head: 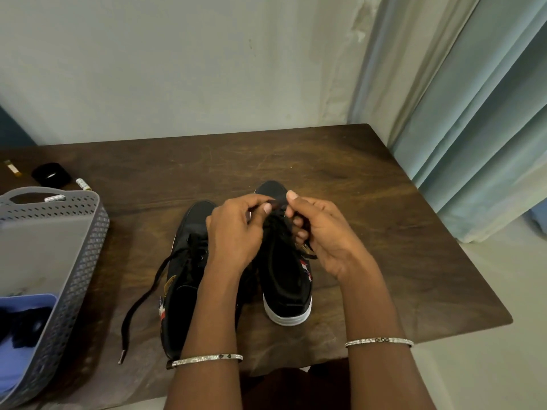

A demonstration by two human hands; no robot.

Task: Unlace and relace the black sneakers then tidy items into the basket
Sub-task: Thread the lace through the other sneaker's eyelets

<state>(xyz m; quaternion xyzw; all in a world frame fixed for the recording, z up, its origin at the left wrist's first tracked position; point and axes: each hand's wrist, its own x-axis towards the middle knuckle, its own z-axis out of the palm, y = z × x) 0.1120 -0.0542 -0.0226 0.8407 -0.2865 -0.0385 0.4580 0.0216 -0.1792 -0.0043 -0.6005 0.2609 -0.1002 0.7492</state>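
Observation:
Two black sneakers stand side by side on the dark wooden table, toes pointing away from me. The right sneaker has a white sole. My left hand and my right hand hover over its front, each pinching its black lace between thumb and fingers. The left sneaker has a loose black lace trailing off to the left across the table, ending in a metal tip. A grey perforated basket stands at the left edge.
Inside the basket lie a blue cloth and something dark. Behind it sit a black round object, a small white tube and a yellow item. A wall stands behind the table, with curtains at the right.

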